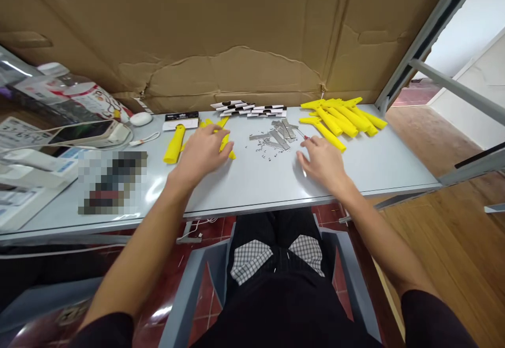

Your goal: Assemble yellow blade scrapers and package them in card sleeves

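Observation:
My left hand (205, 151) is over a few yellow plastic handles (224, 143) on the left half of the table. Its fingers are spread, and they partly hide the handles; whether they touch is unclear. My right hand (324, 163) rests low over the table with thumb and forefinger apart. Close to its fingertips lies a thin screwdriver (305, 137) with a red end, the rest of its handle hidden under the hand. Between the hands are flat grey metal blades (279, 139) in a loose pile and many tiny metal parts (270, 159).
More yellow handles (351, 119) are heaped at the right. Black-and-white packages (248, 109) lie along the cardboard wall (236, 38). At the left stand a phone (89, 131), a bottle (94, 98), a white round case (141, 119) and a blurred-out item (114, 180).

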Demonstrator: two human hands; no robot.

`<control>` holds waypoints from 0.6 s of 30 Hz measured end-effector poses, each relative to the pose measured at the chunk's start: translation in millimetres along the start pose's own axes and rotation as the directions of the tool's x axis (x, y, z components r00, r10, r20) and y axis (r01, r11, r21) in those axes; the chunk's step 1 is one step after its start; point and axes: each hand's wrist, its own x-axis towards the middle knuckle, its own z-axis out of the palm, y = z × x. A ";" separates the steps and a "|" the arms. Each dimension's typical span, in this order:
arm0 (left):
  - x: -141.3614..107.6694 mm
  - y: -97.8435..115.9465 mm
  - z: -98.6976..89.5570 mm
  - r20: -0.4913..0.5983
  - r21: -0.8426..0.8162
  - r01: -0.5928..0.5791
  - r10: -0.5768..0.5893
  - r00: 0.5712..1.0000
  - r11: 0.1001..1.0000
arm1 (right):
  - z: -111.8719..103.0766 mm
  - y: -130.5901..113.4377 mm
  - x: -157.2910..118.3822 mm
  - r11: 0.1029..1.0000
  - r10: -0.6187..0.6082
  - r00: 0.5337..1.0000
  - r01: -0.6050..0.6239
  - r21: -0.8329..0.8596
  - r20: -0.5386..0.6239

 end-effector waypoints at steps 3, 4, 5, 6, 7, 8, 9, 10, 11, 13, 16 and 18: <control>39.0 5.5 -10.7 0.012 -0.025 -0.091 0.091 0.996 0.996 | -4.8 15.0 29.0 0.983 0.081 0.994 -0.068 -0.169 0.073; 49.7 6.8 -11.6 0.010 -0.023 -0.093 0.093 0.996 0.995 | -2.8 19.2 36.2 0.978 0.105 0.987 -0.080 -0.194 0.122; 58.8 7.5 -11.1 0.002 -0.019 -0.086 0.086 0.996 0.996 | 0.6 22.7 41.4 0.975 0.114 0.979 -0.078 -0.208 0.168; 66.0 7.7 -9.2 -0.006 -0.018 -0.079 0.079 0.997 0.997 | 4.6 25.4 44.6 0.975 0.110 0.976 -0.069 -0.211 0.189; 71.5 7.4 -6.2 -0.019 -0.016 -0.068 0.068 0.998 0.998 | 8.3 27.6 45.9 0.975 0.106 0.974 -0.062 -0.214 0.201; 75.5 6.6 -2.5 -0.035 -0.018 -0.055 0.054 0.998 0.998 | 11.1 29.2 45.7 0.974 0.102 0.973 -0.056 -0.217 0.206; 78.1 5.2 1.7 -0.052 -0.025 -0.042 0.041 0.998 0.999 | 12.2 30.6 44.7 0.975 0.096 0.974 -0.050 -0.218 0.205; 79.6 3.3 5.9 -0.070 -0.037 -0.031 0.028 0.997 0.999 | 11.2 31.9 43.8 0.976 0.091 0.975 -0.047 -0.213 0.202; 80.4 1.0 9.9 -0.087 -0.055 -0.024 0.019 0.996 0.998 | 7.8 33.1 43.8 0.979 0.081 0.977 -0.040 -0.201 0.198; 80.3 -5.0 16.2 -0.113 -0.105 -0.034 0.022 0.993 0.994 | -4.7 35.5 48.8 0.994 0.036 0.989 -0.021 -0.105 0.146; 78.1 -13.9 20.3 -0.157 -0.180 -0.079 0.051 0.986 0.981 | -26.6 39.2 72.8 0.990 -0.074 0.997 0.070 0.122 0.025; 75.9 -17.0 20.2 -0.188 -0.208 -0.102 0.062 0.980 0.973 | -33.6 43.2 95.7 0.945 -0.106 0.990 0.130 0.301 -0.095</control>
